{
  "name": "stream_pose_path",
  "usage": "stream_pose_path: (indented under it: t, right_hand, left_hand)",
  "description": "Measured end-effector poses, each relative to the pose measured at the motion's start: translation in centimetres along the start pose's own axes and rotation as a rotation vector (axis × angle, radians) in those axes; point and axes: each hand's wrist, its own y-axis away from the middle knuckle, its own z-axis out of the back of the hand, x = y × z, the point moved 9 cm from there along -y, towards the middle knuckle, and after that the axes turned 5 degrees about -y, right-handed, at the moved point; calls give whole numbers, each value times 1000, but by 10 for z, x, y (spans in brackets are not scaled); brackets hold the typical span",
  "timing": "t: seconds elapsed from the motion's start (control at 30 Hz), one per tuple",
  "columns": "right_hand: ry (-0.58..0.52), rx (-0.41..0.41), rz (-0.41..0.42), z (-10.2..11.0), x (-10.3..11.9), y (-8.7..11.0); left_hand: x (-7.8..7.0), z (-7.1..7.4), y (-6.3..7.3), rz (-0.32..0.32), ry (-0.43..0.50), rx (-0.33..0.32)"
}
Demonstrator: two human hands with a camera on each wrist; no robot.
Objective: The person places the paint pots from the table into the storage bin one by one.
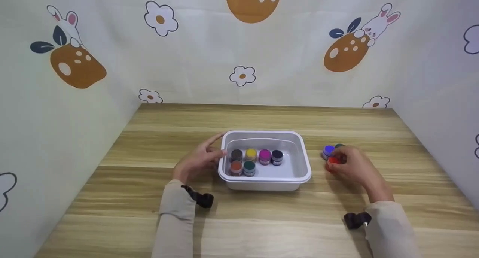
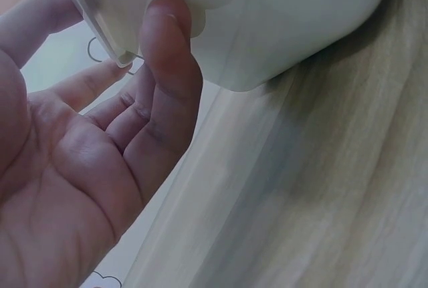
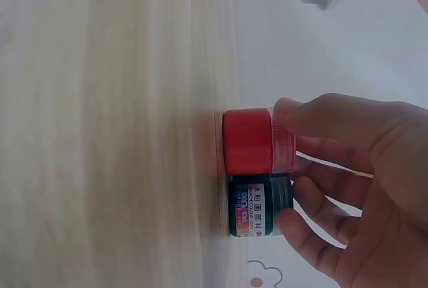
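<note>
A white plastic tub [image 1: 265, 185] stands mid-table with several small paint jars in it, among them a yellow jar [image 1: 251, 154], a magenta jar [image 1: 265, 157] and a brown jar [image 1: 236, 168]. My left hand [image 1: 202, 158] grips the tub's left side, thumb at the rim and fingers against the outer wall [image 2: 267, 27]. To the right of the tub, my right hand [image 1: 353, 166] pinches a red paint jar [image 3: 249, 141] by its clear lid. Right beside it stands a dark green jar [image 3: 251, 208], close to my other fingertips. A blue jar [image 1: 328, 152] is just behind the red one.
The wooden tabletop [image 1: 262, 228] runs back to a patterned cloth [image 1: 202, 55] with flowers and rabbits, which also hangs at both sides. Inside the tub, the jars stand in two rows toward the left, with bare floor at the right.
</note>
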Motion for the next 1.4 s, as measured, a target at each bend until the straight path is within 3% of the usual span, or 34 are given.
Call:
stream_pose_path:
  t: [0.23, 0.33, 0.6, 0.73, 0.9, 0.97, 1.23, 1.4]
  right_hand:
    - [-7, 40, -69, 2, -2, 2]
    - [-10, 20, -56, 8, 7, 4]
    - [-44, -82, 110, 28, 62, 8]
    - [-79, -87, 173, 27, 93, 8]
    - [-124, -24, 231, 7, 125, -1]
    - [-124, 24, 218, -6, 132, -7]
    - [-98, 167, 224, -61, 146, -23]
    - [-70, 206, 228, -83, 149, -28]
  left_hand:
    - [0, 1, 0, -2, -5, 0]
    - [0, 0, 0, -4, -7, 3]
    - [0, 0, 0, -12, 28, 3]
    - [0, -1, -1, 0, 32, -5]
    - [2, 0, -1, 23, -1, -19]
    - [2, 1, 0, 24, -12, -18]
    - [4, 1, -2, 24, -15, -16]
    - [4, 1, -1, 29, 23, -19]
